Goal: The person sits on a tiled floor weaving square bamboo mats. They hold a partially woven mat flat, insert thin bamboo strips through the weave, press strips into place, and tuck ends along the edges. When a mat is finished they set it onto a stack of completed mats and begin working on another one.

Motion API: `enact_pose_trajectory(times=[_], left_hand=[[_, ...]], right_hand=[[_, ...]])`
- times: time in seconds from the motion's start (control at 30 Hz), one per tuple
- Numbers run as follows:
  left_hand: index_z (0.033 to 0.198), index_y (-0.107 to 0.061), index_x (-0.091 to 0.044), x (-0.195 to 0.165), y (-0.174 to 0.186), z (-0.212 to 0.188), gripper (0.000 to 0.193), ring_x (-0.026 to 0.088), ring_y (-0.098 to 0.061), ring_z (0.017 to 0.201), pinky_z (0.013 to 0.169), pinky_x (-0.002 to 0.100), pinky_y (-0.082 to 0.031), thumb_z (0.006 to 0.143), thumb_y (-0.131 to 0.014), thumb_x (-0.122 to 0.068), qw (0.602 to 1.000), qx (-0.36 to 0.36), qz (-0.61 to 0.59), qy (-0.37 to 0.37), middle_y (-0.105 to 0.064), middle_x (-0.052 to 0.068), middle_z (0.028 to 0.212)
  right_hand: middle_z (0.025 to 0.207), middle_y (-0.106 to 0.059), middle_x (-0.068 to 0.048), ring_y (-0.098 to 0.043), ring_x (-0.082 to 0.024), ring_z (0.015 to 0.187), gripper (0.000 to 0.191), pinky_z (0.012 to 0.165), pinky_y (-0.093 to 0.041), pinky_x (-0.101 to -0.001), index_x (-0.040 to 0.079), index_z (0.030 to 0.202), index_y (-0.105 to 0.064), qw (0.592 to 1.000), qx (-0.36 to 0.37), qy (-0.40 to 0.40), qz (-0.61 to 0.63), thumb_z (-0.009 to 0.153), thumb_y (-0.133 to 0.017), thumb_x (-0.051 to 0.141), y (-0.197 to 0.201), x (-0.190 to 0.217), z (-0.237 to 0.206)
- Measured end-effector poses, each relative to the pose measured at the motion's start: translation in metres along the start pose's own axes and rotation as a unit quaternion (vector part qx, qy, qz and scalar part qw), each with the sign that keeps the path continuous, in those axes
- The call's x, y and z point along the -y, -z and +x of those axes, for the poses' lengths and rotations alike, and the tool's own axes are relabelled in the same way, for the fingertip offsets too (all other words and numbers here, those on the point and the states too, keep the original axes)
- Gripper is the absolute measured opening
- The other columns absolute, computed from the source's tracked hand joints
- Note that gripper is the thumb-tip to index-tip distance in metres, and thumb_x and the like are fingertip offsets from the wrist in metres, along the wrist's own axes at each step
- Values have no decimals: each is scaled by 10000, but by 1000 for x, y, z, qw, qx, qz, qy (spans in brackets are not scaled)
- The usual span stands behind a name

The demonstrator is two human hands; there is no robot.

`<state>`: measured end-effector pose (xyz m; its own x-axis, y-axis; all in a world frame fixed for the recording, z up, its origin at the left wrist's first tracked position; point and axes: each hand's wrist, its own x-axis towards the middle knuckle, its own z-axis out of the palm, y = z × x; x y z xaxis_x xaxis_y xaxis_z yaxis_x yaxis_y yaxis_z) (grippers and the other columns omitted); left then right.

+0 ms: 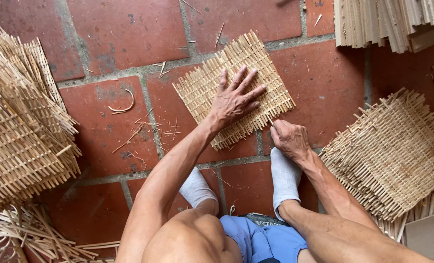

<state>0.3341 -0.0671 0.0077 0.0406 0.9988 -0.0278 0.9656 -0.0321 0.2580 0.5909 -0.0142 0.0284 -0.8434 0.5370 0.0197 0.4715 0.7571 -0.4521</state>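
Note:
A small woven bamboo mat (205, 90) lies on the red brick floor in front of me. My left hand (235, 100) presses flat on its middle with the fingers spread. Just off the mat's lower right edge, my right hand (290, 140) is closed around a thin bamboo sliver (271, 123) whose tip touches that edge. Both my feet in pale socks (284, 178) rest on the floor just below the mat.
A tall stack of woven mats (22, 131) stands at the left, with loose bamboo strips (27, 234) below it. Another pile of mats (395, 151) lies at the right. Bundled bamboo slats (387, 22) fill the top right. Scattered slivers (144, 129) litter the tiles.

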Motion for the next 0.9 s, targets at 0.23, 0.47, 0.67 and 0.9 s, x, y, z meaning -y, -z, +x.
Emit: enact_pose_trajectory(times=[0.23,0.47,0.67,0.9], left_hand=[[1648,-312,-425,19,0,-13,640,284,-66,1631,1299,604,53,1053,-397,-647,998,-52,-26,-8,-139,45,1764],[1602,-308,-452,26,3,-21,672,257,-86,1595,1256,610,61,999,-298,-749,1000,1,10,26,-163,13,1730],[1604,-324,-439,26,0,-22,685,270,-97,1596,1259,606,55,994,-327,-753,999,-19,17,21,-185,17,1728],[1624,-334,-415,39,-14,-23,687,291,-89,1597,1259,621,61,1021,-447,-724,996,-87,29,-5,-200,52,1725]], right_hand=[[568,-571,-58,-550,-171,416,214,358,-466,-355,57,791,-570,998,42,-21,34,999,-596,97,12,29,-11],[668,-608,-149,-615,-318,536,195,473,-496,-447,41,811,-537,997,21,-18,67,959,-627,130,-9,53,-7],[651,-608,-156,-625,-313,508,237,477,-511,-455,47,785,-534,995,63,-61,53,993,-608,134,-17,51,8],[646,-652,-176,-669,-343,560,201,529,-534,-477,44,779,-560,991,97,-84,33,919,-648,157,14,66,-3]])
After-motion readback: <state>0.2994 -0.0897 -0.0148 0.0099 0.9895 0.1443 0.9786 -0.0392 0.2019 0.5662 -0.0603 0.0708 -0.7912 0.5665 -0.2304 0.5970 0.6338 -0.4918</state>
